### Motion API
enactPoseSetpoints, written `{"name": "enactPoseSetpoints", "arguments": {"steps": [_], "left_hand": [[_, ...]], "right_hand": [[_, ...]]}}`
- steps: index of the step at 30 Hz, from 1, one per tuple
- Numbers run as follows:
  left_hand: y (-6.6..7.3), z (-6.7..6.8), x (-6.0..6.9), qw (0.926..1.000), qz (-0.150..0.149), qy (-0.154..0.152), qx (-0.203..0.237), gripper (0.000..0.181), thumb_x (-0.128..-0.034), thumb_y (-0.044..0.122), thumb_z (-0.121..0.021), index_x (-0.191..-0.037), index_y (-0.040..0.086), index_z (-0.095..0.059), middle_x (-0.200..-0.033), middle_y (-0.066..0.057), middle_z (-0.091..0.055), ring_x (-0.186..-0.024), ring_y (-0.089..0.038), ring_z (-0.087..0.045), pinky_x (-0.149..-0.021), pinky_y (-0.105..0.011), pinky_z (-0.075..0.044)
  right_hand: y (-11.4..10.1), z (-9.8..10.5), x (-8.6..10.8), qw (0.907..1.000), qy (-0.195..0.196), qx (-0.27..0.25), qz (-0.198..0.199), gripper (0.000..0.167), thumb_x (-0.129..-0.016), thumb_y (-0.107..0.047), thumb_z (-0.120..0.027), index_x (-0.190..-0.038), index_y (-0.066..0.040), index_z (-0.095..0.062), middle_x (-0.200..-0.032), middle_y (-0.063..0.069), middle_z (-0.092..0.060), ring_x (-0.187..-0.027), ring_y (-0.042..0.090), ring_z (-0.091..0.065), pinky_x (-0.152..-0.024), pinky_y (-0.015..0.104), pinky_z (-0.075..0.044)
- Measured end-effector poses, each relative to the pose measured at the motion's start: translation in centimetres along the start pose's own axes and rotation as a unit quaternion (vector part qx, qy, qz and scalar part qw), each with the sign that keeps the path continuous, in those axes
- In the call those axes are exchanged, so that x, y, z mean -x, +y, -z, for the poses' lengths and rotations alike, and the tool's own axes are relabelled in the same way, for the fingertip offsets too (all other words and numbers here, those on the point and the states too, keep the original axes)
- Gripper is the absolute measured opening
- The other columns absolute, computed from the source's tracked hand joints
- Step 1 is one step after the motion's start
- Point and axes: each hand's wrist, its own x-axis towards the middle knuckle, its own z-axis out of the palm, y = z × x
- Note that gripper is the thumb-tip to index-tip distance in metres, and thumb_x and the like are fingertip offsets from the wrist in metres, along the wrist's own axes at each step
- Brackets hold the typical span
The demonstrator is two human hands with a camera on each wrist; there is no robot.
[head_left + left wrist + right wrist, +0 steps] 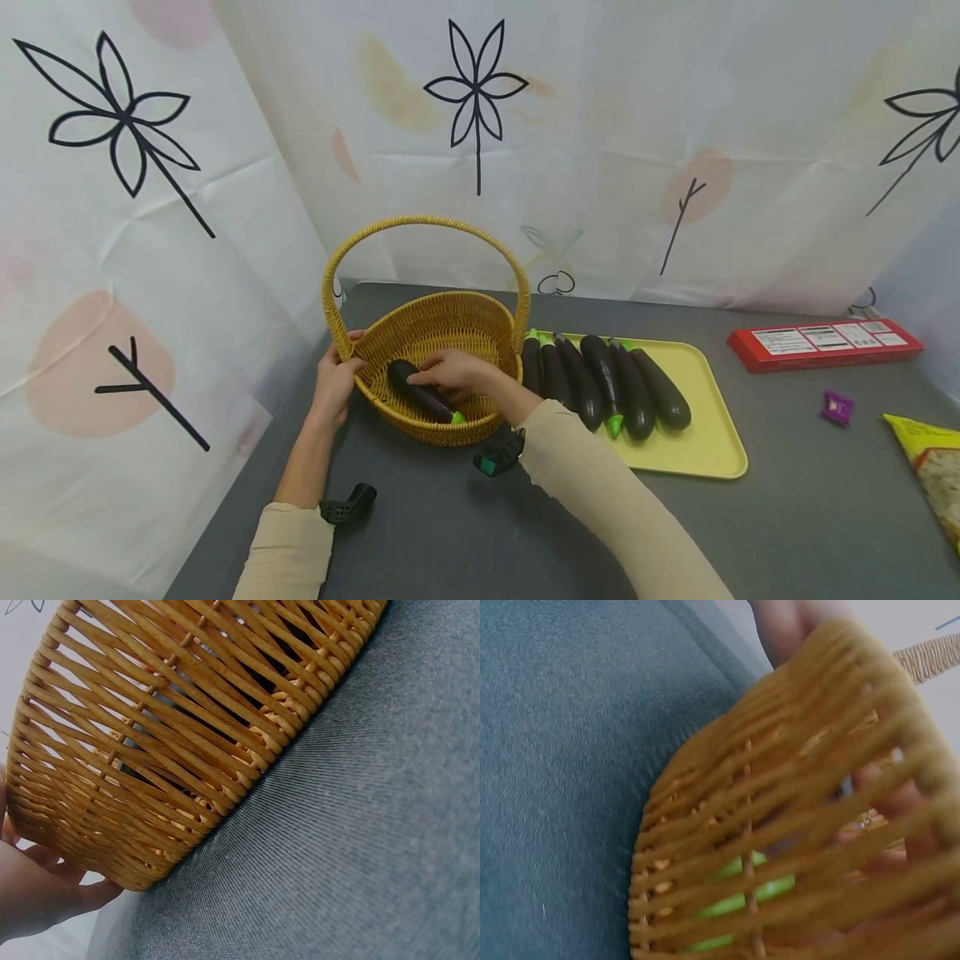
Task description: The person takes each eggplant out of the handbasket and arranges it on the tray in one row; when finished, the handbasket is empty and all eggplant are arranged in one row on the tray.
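Observation:
A yellow-brown wicker basket (450, 310) with a tall arched handle stands on the grey table. My left hand (335, 385) grips its left rim beside the foot of the handle; in the left wrist view that hand (45, 889) is against the woven side. Inside the basket lies one dark eggplant (423, 398), its green end toward the near right. My right hand (457, 372) reaches over the right rim and holds this eggplant, thumb on top and other fingers partly hidden. Through the blurred weave in the right wrist view, the green stem end (742, 900) shows.
Right of the basket, a yellow tray (708, 417) bears several eggplants (600, 375) side by side. Farther right are a red box (825, 343), a small purple packet (837, 407) and a yellow snack bag (933, 475). Patterned white cloth (615, 208) hangs behind and at the left.

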Motion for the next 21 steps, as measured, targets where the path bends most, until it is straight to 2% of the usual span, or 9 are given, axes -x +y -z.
{"name": "enactPoseSetpoints", "arguments": {"steps": [4,6,10,12,16,19,21], "left_hand": [[0.0,-0.1,-0.1,1.0,-0.007,0.0,0.0,0.048,-0.0929,-0.007,-0.041,-0.14,0.004,-0.041,-0.139,-0.015,-0.039,-0.119,-0.031,-0.044,-0.095,-0.044,-0.035],[0.0,-0.1,-0.1,1.0,-0.008,0.001,0.002,0.048,-0.0927,-0.007,-0.041,-0.139,0.004,-0.042,-0.139,-0.015,-0.04,-0.118,-0.031,-0.044,-0.095,-0.044,-0.035],[-0.1,-0.2,-0.2,1.0,-0.006,0.001,0.002,0.048,-0.0926,-0.007,-0.041,-0.139,0.004,-0.042,-0.14,-0.013,-0.04,-0.119,-0.029,-0.044,-0.096,-0.044,-0.035],[-0.1,-0.2,-0.2,1.0,-0.005,0.001,0.001,0.048,-0.0927,-0.007,-0.041,-0.139,0.004,-0.042,-0.141,-0.013,-0.04,-0.119,-0.03,-0.043,-0.096,-0.044,-0.034],[-0.1,-0.1,-0.1,1.0,-0.002,0.003,-0.002,0.048,-0.0927,-0.007,-0.042,-0.14,0.004,-0.042,-0.141,-0.014,-0.039,-0.12,-0.03,-0.043,-0.095,-0.044,-0.035],[-0.2,0.0,-0.2,1.0,0.001,0.008,-0.004,0.049,-0.0925,-0.007,-0.042,-0.14,0.005,-0.042,-0.14,-0.014,-0.039,-0.12,-0.03,-0.043,-0.094,-0.043,-0.035],[-0.1,0.1,-0.1,0.9999,0.004,0.009,-0.004,0.049,-0.0927,-0.007,-0.042,-0.14,0.005,-0.042,-0.141,-0.015,-0.038,-0.121,-0.031,-0.043,-0.094,-0.044,-0.035]], "right_hand": [[-0.3,-0.5,-0.1,0.9999,0.006,0.013,0.0,0.054,-0.09,-0.028,-0.067,-0.136,-0.005,-0.052,-0.125,0.011,-0.054,-0.093,0.023,-0.054,-0.072,0.035,-0.045],[-0.5,-0.5,-0.1,0.9999,0.003,0.015,-0.003,0.053,-0.09,-0.026,-0.067,-0.136,-0.004,-0.052,-0.129,0.011,-0.053,-0.101,0.024,-0.055,-0.075,0.035,-0.047],[-0.8,-0.3,-0.1,0.9997,-0.004,0.023,-0.005,0.052,-0.091,-0.025,-0.066,-0.135,-0.002,-0.052,-0.136,0.012,-0.049,-0.121,0.03,-0.049,-0.088,0.04,-0.046],[-0.9,-0.1,0.0,0.9998,-0.004,0.02,-0.004,0.052,-0.091,-0.024,-0.066,-0.135,-0.001,-0.051,-0.137,0.013,-0.048,-0.123,0.03,-0.046,-0.093,0.041,-0.043],[-1.2,0.5,0.1,0.9985,-0.016,-0.052,-0.012,0.059,-0.09,-0.021,-0.067,-0.14,0.001,-0.044,-0.133,0.014,-0.05,-0.121,0.029,-0.049,-0.093,0.041,-0.044],[-1.6,1.1,0.2,0.993,-0.022,-0.115,-0.018,0.066,-0.09,-0.022,-0.068,-0.145,-0.001,-0.037,-0.131,0.014,-0.05,-0.119,0.029,-0.051,-0.091,0.043,-0.045],[-2.0,1.5,0.4,0.9909,-0.018,-0.133,-0.011,0.068,-0.089,-0.024,-0.069,-0.145,-0.002,-0.037,-0.13,0.013,-0.051,-0.118,0.028,-0.051,-0.091,0.044,-0.045]]}}
